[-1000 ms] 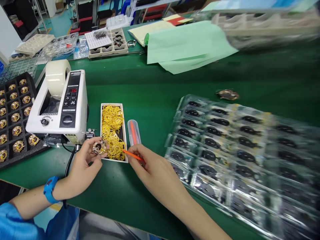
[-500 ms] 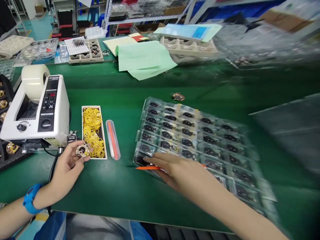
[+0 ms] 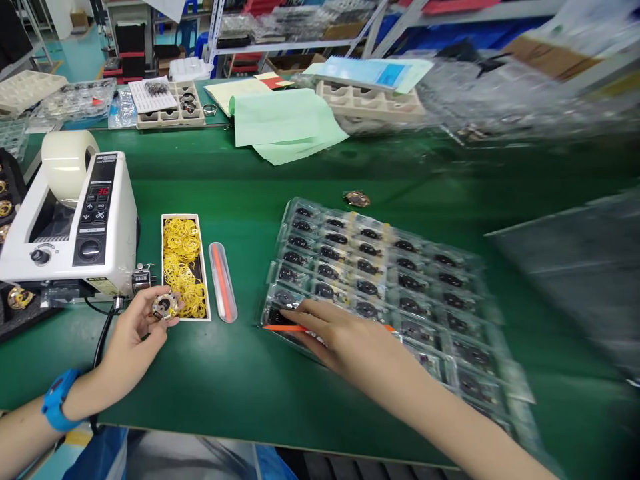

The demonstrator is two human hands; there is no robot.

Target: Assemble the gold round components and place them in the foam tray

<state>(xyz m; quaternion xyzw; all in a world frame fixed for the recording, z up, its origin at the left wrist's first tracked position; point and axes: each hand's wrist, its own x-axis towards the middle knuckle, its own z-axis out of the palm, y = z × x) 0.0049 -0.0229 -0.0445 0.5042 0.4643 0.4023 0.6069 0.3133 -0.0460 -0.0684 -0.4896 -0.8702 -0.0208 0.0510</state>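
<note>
- Two bare hands work over our green table (image 3: 240, 373), and we start at their fingertips.
- Our left hand (image 3: 135, 330) pinches a small round metal part (image 3: 165, 306) between thumb and fingertips, holding it just at the near end of a narrow white box of yellow rings (image 3: 183, 265).
- Our right hand (image 3: 345, 337) lies flat, fingers stretched out and close together, holding a thin orange stick (image 3: 285, 327) whose tip points left past the fingertips.
- Those right fingers rest on the near left corner of a clear plastic tray (image 3: 400, 280) with rows of dark parts in its pockets.
- Between the box and the tray lies a clear tube (image 3: 223, 281) with an orange stick inside.
- Left of the box stands a white tape dispenser (image 3: 75, 227) carrying a roll of tape.
- Beyond the tray, one loose brass-coloured part (image 3: 357, 198) sits alone on the table.
- Farther back lie pale green paper sheets (image 3: 285, 123).
- On our left wrist we wear a blue band (image 3: 56, 402).
</note>
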